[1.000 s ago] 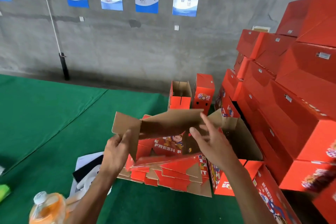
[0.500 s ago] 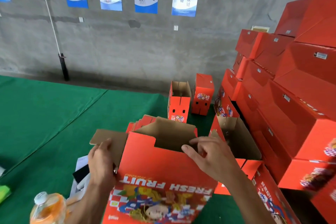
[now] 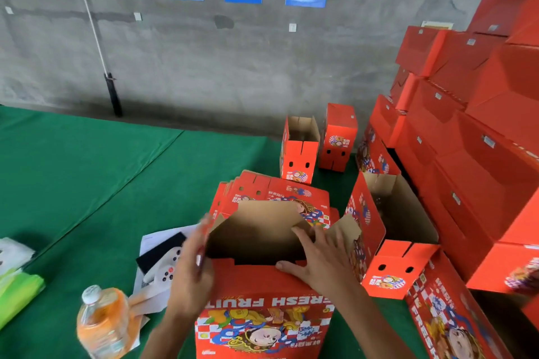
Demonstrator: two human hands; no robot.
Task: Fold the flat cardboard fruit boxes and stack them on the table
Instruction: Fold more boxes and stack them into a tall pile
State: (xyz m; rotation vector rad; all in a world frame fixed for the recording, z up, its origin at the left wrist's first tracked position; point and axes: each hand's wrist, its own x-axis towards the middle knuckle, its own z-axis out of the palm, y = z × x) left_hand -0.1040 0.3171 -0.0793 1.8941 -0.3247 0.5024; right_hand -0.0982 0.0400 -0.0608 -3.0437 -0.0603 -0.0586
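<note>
Red cardboard box (image 3: 264, 294) stood half-formed on the green worktop (image 3: 87, 172); right hand (image 3: 323, 264) pressed spread fingers on its flap, left hand (image 3: 191, 277), blurred, gripped its side. Two open boxes stood behind.

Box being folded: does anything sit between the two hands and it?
Nothing visible does. The right hand already rests on the box being folded, at its top edge and inner flap. The left hand is at the box's left side, blurred, so its exact contact is unclear.
</note>
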